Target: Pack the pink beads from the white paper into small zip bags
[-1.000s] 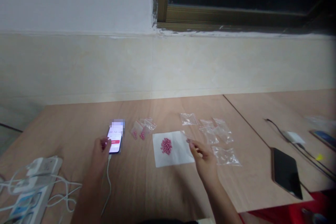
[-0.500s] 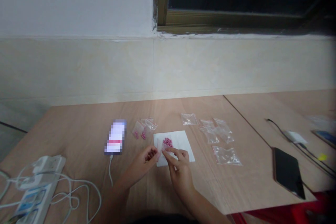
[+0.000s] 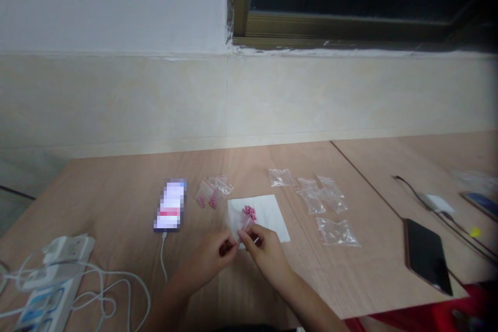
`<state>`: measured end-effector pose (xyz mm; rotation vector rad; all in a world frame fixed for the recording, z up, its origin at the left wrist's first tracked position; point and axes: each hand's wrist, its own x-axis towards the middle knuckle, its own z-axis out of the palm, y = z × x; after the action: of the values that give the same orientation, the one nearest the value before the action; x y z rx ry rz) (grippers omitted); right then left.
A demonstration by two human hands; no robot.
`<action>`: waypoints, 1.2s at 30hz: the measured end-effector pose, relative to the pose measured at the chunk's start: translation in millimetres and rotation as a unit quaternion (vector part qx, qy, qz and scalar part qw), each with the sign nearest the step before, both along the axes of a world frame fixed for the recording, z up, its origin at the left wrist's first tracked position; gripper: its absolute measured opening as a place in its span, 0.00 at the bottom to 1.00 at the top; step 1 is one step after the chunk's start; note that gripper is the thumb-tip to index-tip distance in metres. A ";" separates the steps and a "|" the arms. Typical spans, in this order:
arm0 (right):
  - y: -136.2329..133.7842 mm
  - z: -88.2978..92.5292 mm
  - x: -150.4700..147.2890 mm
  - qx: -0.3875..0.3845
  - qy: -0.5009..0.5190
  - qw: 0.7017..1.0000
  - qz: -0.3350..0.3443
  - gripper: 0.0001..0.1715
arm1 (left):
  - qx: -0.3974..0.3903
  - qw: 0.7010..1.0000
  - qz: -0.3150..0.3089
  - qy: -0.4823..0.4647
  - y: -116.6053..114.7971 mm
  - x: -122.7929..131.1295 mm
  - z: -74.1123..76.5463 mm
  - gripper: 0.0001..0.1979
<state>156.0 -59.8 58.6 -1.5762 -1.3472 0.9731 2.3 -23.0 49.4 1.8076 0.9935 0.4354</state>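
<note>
Wooden table (image 3: 116, 202); two hands (image 3: 206, 258) (image 3: 266, 251), one bag (image 3: 245, 225)

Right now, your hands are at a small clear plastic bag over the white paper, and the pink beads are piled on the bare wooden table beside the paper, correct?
The beads are wrong: the head view shows the pink beads piled on the white paper, not on the bare table. The rest stands: the left hand and right hand are at the small clear plastic bag over the paper.

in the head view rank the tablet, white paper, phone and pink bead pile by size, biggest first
1. Tablet and white paper: they look about alike, so unranked
2. Phone
3. Pink bead pile
</note>
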 end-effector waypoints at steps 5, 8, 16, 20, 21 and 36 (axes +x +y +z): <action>8.2 -2.2 5.5 -0.084 0.073 0.990 0.083 0.17 | -0.005 0.998 -0.040 0.043 1.3 -2.4 7.9 0.11; 8.5 -3.1 10.2 -0.127 0.117 0.979 0.112 0.15 | -0.029 0.996 -0.075 0.044 3.6 -5.3 13.4 0.09; 2.6 -1.0 7.2 -0.151 0.121 0.976 0.098 0.16 | -0.055 0.990 -0.125 0.036 3.6 -3.2 12.4 0.10; -0.3 -8.9 8.9 -0.177 0.171 0.960 0.134 0.19 | -0.121 0.984 -0.134 -0.003 3.7 -7.7 8.7 0.11; -0.7 -10.4 9.8 -0.180 0.179 0.956 0.144 0.19 | -0.144 0.981 -0.130 -0.006 4.1 -9.6 7.9 0.11; 10.2 10.3 5.7 -0.120 0.052 0.983 0.127 0.09 | -0.009 0.996 0.044 0.082 12.9 -13.9 1.2 0.10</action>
<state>161.7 -49.6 68.9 -1.5274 -1.4225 1.3996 -11.6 -10.1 50.6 1.8111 1.1889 0.3351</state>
